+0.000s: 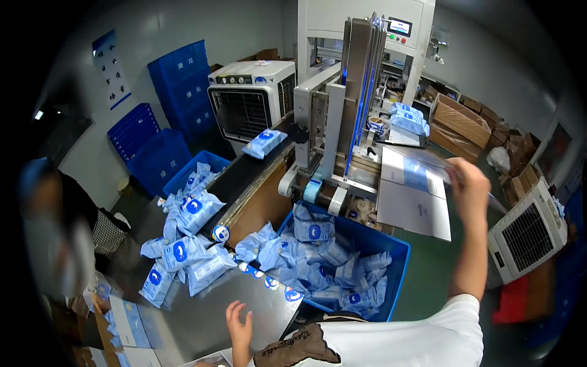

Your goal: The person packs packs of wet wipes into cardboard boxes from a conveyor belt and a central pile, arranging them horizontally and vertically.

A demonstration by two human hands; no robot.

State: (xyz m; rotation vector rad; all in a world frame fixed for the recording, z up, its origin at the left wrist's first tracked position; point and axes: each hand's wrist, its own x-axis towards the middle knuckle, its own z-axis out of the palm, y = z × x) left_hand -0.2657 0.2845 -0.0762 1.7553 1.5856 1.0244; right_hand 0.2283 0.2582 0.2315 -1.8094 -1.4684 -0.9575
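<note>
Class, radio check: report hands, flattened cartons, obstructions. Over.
Left hand empty, open over steel table. Right hand beside flattened cartons, grip unclear. Light-blue soft packs heaped beyond left hand.

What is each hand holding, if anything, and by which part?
The left hand holds nothing. The right hand appears to hold flat carton board by its right edge, but blur hides the exact grip.

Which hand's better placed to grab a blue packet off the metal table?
Probably the left hand: it's open near the blue packets, while the right hand is over by the flat carton.
</note>
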